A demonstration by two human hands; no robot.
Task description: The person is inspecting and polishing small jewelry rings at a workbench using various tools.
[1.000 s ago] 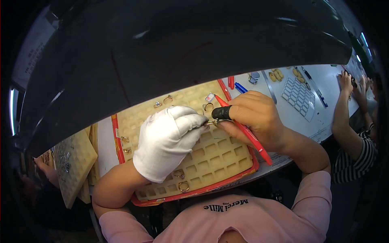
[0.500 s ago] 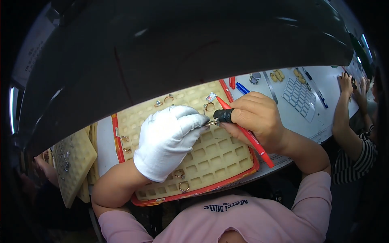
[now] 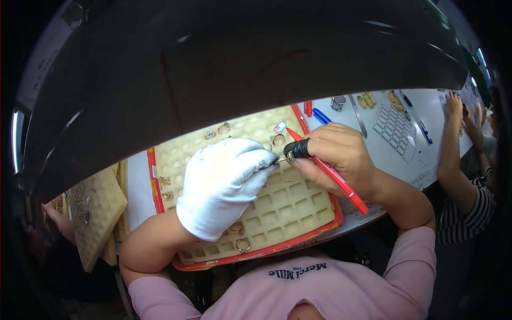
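My left hand [image 3: 221, 186] wears a white glove, its fingertips closed on a small gold-coloured ring [image 3: 284, 159] above the tray. My right hand [image 3: 344, 160] is bare apart from a black sleeve-like cover [image 3: 296, 149] around its index finger. Its index finger and thumb pinch the ring's other side, and a red pen [image 3: 341, 184] lies slantwise through the same hand. Beneath both hands is a cream pocketed tray [image 3: 274, 216] with a red rim. Another ring [image 3: 277, 140] and a small white tag [image 3: 280, 126] sit just beyond the fingertips.
More rings [image 3: 242, 245] stand in tray pockets. Right of the tray lie a blue pen [image 3: 321, 116], tweezers [image 3: 357, 114], yellowish finger covers [image 3: 367, 100] and a sheet of clear-celled labels [image 3: 394, 130]. Stacked pocketed trays [image 3: 101, 213] lean at left. A dark hood [image 3: 240, 58] overhangs; another person's arm [image 3: 453, 149] is at right.
The ring has turned slightly between my fingertips. The red pen has shifted a little to the right with my right hand. The view has moved slightly.
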